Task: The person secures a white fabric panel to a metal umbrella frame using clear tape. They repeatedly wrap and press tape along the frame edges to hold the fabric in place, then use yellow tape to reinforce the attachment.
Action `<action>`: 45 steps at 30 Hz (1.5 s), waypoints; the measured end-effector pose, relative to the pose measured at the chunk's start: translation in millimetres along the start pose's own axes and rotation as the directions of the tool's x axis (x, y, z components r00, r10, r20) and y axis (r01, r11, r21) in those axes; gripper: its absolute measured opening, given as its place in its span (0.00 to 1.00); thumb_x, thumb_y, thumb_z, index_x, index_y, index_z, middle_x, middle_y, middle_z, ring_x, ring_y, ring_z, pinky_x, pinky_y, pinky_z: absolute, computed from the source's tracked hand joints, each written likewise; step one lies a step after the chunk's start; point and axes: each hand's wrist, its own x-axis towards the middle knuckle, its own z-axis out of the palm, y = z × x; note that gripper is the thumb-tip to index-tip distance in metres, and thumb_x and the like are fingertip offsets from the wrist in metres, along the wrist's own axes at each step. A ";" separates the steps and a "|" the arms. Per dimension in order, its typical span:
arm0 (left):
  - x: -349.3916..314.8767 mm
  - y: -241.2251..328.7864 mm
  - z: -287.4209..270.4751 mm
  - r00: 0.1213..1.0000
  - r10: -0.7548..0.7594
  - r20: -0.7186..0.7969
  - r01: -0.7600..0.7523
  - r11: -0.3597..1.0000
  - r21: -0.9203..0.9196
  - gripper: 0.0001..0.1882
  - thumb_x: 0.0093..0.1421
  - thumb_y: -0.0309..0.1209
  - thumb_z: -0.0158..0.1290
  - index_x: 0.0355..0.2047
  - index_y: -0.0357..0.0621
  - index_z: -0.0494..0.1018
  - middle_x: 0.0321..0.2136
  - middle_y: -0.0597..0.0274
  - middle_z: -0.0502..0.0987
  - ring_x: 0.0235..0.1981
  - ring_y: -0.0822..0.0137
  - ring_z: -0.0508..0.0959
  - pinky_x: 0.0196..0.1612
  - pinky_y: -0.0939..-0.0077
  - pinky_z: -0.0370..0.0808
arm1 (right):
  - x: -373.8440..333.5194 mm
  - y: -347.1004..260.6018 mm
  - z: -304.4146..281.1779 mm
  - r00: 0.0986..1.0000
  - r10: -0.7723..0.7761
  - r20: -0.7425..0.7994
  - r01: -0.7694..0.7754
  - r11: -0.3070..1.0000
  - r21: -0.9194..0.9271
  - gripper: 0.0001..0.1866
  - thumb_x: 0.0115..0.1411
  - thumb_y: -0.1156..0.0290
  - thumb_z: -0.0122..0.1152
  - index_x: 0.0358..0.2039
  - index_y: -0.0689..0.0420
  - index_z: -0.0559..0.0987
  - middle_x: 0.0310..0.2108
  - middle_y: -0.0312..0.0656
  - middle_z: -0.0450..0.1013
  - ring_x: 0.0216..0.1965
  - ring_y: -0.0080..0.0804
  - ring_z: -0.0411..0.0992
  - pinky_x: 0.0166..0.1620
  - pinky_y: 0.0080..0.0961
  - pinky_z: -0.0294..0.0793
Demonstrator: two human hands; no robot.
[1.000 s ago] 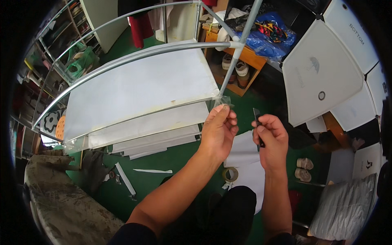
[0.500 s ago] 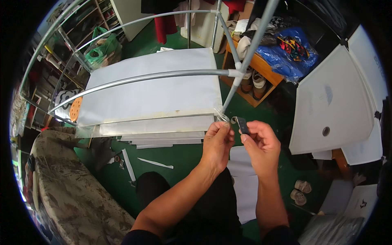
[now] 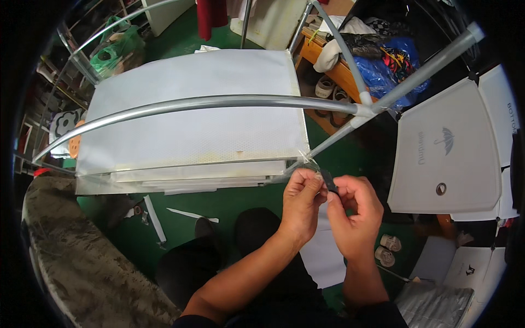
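My left hand is closed in a pinch beside the near right corner of a white-covered rack. A thin, shiny clear plastic strip runs from that corner down to its fingertips. Between the thumb and fingers of my right hand is a small flat black piece, tilted, its upper end close to my left fingertips. Whether the two touch cannot be made out. The white panel of the rack spreads in front of my hands, with clear film along its near edge.
A curved metal tube crosses over the panel and meets a thick slanted pole. White printed panels stand at the right. A wooden bench holds bags and clothes, with shoes below. A camouflage cover lies left; white strips are on the floor.
My right hand has brought the black piece up against or close to my left fingertips. Both hands sit slightly lower and further right in the picture, as the view has shifted.
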 end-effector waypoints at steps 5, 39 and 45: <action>0.8 -5.5 3.7 0.985 0.161 0.059 -0.165 0.984 0.072 0.05 0.68 0.24 0.53 0.35 0.46 0.68 0.29 0.69 0.73 0.28 0.79 0.69 0.34 0.84 0.69 | 5.4 -18.8 4.7 1.000 0.016 0.001 -0.016 0.988 -0.152 0.13 0.54 0.84 0.65 0.41 0.61 0.79 0.30 0.41 0.73 0.25 0.26 0.73 0.27 0.21 0.73; 12.5 -39.2 -16.1 0.951 0.248 0.184 -0.273 0.954 0.128 0.04 0.70 0.26 0.46 0.44 0.45 0.65 0.32 0.73 0.71 0.30 0.83 0.68 0.32 0.86 0.68 | 16.2 -23.5 49.7 0.988 -0.134 0.081 0.156 0.782 -0.604 0.10 0.54 0.80 0.60 0.39 0.61 0.76 0.32 0.48 0.72 0.29 0.48 0.75 0.31 0.36 0.75; 12.1 -42.5 -20.3 0.955 0.222 0.195 -0.245 0.964 0.101 0.03 0.72 0.26 0.45 0.44 0.45 0.65 0.33 0.72 0.69 0.30 0.83 0.67 0.32 0.86 0.68 | 16.9 -20.3 51.0 0.973 -0.211 0.090 0.220 0.739 -0.636 0.09 0.53 0.78 0.62 0.36 0.59 0.76 0.31 0.45 0.71 0.25 0.44 0.75 0.26 0.34 0.75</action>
